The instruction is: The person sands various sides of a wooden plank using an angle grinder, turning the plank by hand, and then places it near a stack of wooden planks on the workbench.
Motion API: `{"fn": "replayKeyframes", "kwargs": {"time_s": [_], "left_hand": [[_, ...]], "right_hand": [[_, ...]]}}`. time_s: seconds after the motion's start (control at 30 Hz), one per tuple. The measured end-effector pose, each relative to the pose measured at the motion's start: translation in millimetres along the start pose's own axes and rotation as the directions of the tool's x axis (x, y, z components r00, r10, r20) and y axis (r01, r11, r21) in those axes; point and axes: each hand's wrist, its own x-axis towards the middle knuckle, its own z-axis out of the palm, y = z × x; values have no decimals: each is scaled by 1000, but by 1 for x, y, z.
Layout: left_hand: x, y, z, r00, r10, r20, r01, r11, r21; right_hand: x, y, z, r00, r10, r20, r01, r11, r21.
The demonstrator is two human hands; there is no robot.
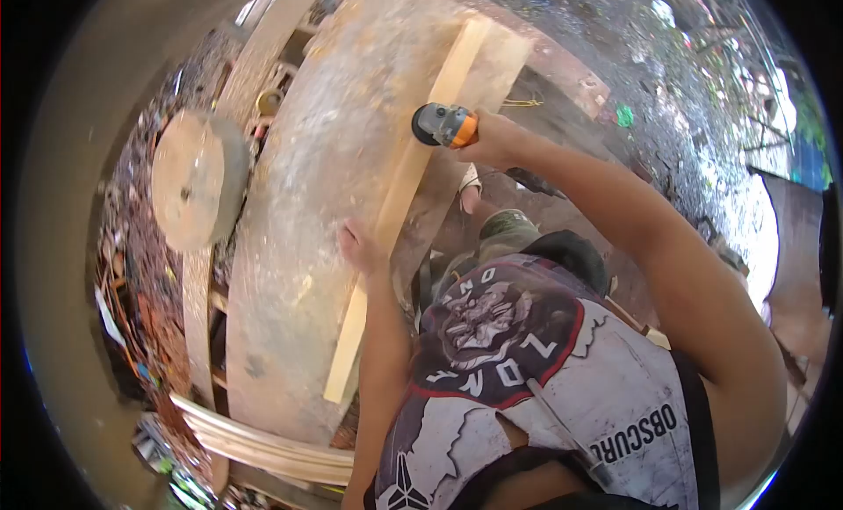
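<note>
My right hand [493, 140] is wrapped round the orange body of an angle grinder [448, 126]. Its grey head and dark round disc lie against the upper part of a long pale wooden strip [407, 189]. The strip runs lengthwise along the near edge of a worn, dusty work table [294, 202]. Lower down, my left hand [358, 248] rests at the strip with its fingers curled over it; some fingertips are blurred.
A thick round wooden slab [198, 180] sits beyond the table, beside a rough plank [255, 66]. A roll of tape [269, 101] lies near it. Several stacked wooden strips [263, 444] are at the lower left. Debris covers the ground, and a green scrap [624, 115] lies at the right.
</note>
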Motion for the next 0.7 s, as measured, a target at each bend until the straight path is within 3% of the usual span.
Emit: {"fn": "replayKeyframes", "kwargs": {"time_s": [0.07, 0.17, 0.23, 0.3, 0.43, 0.53, 0.63, 0.7], "left_hand": [[-2, -27, -8, 968, 160, -193, -204, 949, -240], [-17, -49, -54, 956, 9, -292, -89, 961, -261], [-7, -117, -75, 858, 207, -470, -238, 971, -7], [-7, -126, -112, 829, -262, -495, 49, 914, -402], [-1, -138, -165, 747, -347, -567, 78, 893, -443], [0, -129, -178, 738, -327, -591, 35, 892, -450], [4, -112, -160, 712, -358, -604, 13, 867, -498], [5, -104, -141, 751, -333, -571, 65, 897, -437]], "right_hand": [[-13, -11, 24, 999, -29, 26, 29, 999, -23], [-36, -26, 57, 982, 52, 179, -50, 999, -20], [-46, -24, 90, 960, -180, 215, 187, 982, -13], [-64, -52, 113, 948, -160, 276, 179, 983, -44], [-91, -104, 161, 866, -167, 471, 287, 938, -194], [-96, -118, 194, 825, -247, 508, 356, 925, -129], [-90, -120, 182, 827, -285, 485, 371, 924, -90], [-83, -111, 158, 866, -203, 456, 292, 947, -132]]}}
